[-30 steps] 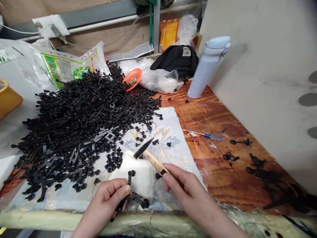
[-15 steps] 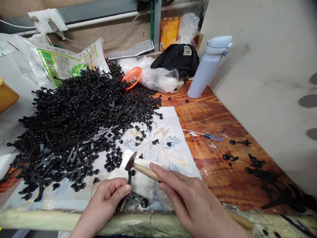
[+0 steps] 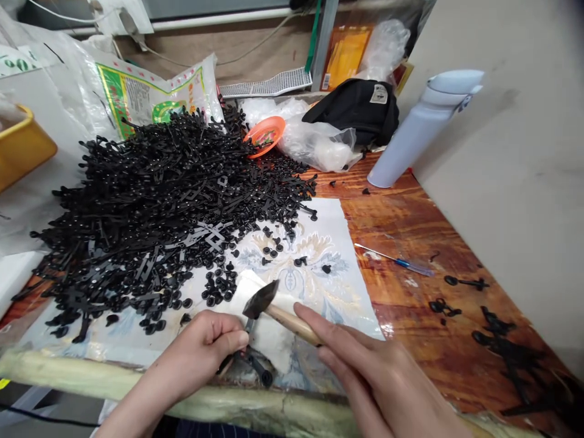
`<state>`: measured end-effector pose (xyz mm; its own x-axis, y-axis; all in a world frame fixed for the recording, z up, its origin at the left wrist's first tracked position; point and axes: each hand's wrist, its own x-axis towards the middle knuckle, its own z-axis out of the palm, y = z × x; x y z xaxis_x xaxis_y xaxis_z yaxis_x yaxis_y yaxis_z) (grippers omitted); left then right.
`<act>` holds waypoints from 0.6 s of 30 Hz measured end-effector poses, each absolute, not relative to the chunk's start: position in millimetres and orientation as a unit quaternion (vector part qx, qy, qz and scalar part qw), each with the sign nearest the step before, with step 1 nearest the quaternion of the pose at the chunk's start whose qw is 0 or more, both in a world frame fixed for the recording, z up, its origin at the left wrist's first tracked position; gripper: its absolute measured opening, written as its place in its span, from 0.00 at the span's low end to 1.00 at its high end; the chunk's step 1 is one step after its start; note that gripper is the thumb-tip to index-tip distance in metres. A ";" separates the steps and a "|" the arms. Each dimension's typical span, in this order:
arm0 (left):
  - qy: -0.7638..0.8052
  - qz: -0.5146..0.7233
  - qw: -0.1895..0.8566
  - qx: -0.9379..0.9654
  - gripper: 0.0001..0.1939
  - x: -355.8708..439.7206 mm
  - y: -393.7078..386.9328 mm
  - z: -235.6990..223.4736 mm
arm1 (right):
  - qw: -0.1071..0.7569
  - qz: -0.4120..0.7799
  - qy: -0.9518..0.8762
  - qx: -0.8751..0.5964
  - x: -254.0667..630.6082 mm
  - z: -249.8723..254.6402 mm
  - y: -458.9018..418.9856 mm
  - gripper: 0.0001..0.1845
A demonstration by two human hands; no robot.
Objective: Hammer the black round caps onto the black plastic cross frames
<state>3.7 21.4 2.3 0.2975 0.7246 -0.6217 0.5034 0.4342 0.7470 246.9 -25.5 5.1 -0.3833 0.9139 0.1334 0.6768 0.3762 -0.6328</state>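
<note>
At 6 o'clock the bottom edge cuts off the wrists of both hands. The left hand (image 3: pixel 201 347) covers much of the black plastic piece (image 3: pixel 250 325) it pinches, so we cannot make out its full shape. The right hand (image 3: pixel 378 377) hides the end of the hammer handle (image 3: pixel 292 323). At 10 o'clock the frame cuts off the yellow tub (image 3: pixel 27 146). At 11 o'clock the print on the woven sack (image 3: pixel 146 100) is too small for us to read, and at 2 o'clock the flask lid (image 3: pixel 451 82) is blurred.
</note>
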 end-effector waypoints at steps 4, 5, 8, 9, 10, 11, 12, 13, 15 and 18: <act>0.577 0.080 0.606 0.542 0.17 2.2 25.4 1.5 | 0.243 0.250 -0.796 -0.495 244.7 6.1 -24.9 0.32; 0.575 0.076 0.608 0.542 0.17 1.7 26.0 1.6 | 0.225 0.250 -0.802 -0.494 243.7 4.2 -24.1 0.31; 0.572 0.073 0.618 0.534 0.17 0.0 26.0 2.3 | 0.208 0.259 -0.801 -0.498 241.9 -1.4 -23.1 0.29; 0.572 0.074 0.619 0.532 0.17 -0.4 25.6 2.3 | 0.214 0.263 -0.795 -0.502 241.5 -2.6 -23.8 0.29; 0.572 0.072 0.620 0.532 0.17 -0.7 25.1 2.1 | 0.223 0.264 -0.790 -0.507 241.0 -3.6 -25.0 0.29; 0.570 0.072 0.621 0.534 0.17 -0.8 24.7 1.7 | 0.230 0.261 -0.787 -0.510 240.3 -4.4 -26.5 0.30; 0.570 0.074 0.619 0.535 0.17 -0.8 24.4 1.1 | 0.230 0.261 -0.785 -0.512 239.6 -5.0 -27.8 0.30; 0.570 0.075 0.619 0.536 0.17 -0.6 24.2 0.5 | 0.225 0.265 -0.785 -0.513 239.2 -5.4 -28.6 0.30; 0.571 0.087 0.619 0.532 0.18 -0.1 23.6 -0.6 | 0.216 0.285 -0.780 -0.514 240.4 -5.4 -27.5 0.29; 0.570 0.125 0.631 0.512 0.19 -1.5 20.8 -0.3 | 0.258 0.300 -0.726 -0.562 252.4 -4.7 -15.8 0.24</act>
<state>-1.5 20.8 -0.3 0.3196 0.7414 -0.5900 0.4249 0.4444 0.7887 252.4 -15.8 -4.7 -0.2348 0.9713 0.0375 0.6622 0.1881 -0.7253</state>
